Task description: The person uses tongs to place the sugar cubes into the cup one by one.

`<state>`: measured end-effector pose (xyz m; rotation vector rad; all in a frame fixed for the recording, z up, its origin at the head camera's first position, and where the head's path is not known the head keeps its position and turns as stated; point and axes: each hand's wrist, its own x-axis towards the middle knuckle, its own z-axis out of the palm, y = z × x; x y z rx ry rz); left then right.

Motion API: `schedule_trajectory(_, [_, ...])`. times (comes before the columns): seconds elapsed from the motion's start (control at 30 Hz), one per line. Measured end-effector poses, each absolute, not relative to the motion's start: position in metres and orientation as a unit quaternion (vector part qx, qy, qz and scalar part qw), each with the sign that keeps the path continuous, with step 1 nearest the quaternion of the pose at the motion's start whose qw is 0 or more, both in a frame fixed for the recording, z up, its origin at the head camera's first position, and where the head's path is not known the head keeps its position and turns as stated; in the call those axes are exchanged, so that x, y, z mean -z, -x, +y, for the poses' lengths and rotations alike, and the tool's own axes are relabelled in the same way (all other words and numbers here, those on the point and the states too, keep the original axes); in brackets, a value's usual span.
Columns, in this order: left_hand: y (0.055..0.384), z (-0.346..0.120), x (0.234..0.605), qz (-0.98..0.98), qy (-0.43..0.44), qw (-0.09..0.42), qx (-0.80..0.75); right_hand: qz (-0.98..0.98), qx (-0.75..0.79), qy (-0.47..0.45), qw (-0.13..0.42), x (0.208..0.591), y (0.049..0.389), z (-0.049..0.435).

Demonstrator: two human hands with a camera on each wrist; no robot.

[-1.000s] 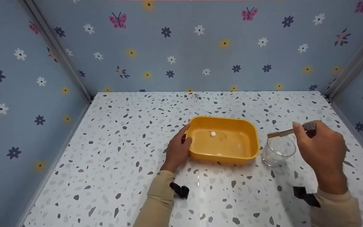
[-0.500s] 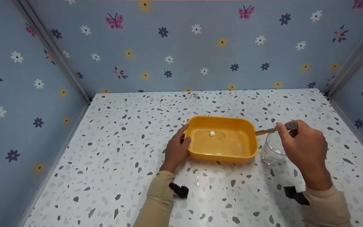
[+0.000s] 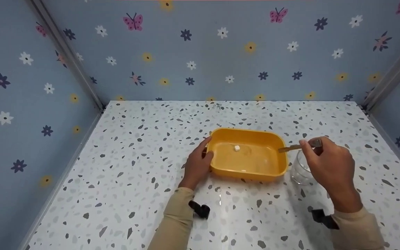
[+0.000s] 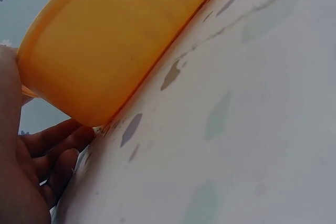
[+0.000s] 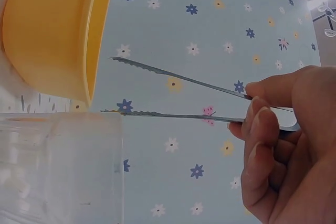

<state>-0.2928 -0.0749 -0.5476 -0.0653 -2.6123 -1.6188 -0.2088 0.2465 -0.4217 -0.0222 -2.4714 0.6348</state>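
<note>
My left hand [image 3: 197,166] grips the left end of a yellow plastic tub [image 3: 283,168], its thumb up at the rim. Seen from the left wrist, the other fingers [image 4: 55,145] curl near the tub's base. A small white cube [image 3: 237,148] lies inside the tub, with a white bit by its near wall. My right hand [image 3: 332,166] pinches metal tongs [image 3: 292,148]. Their toothed arms [image 5: 184,80] are spread, with nothing between the tips, which overlap the tub's right rim in the head view. Below and beside this hand stands a clear glass [image 3: 299,172], partly hidden by it.
White pieces [image 5: 16,182] show through the glass in the right wrist view. Tub and glass stand close together on a white speckled table [image 3: 134,194]. Blue flowered panels [image 3: 207,52] wall the table at the back and both sides.
My right hand has moved left with the tongs, from over the glass to the tub's right rim. The left hand stays at the tub, and the cube has not moved within it.
</note>
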Motion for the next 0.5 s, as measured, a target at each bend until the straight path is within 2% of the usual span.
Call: schedule_trajectory(0.5, [0.295, -0.073, 0.547, -0.852, 0.009, 0.029, 0.523, -0.927, -0.243, -0.031, 0.283, 0.433, 0.219, 0.227])
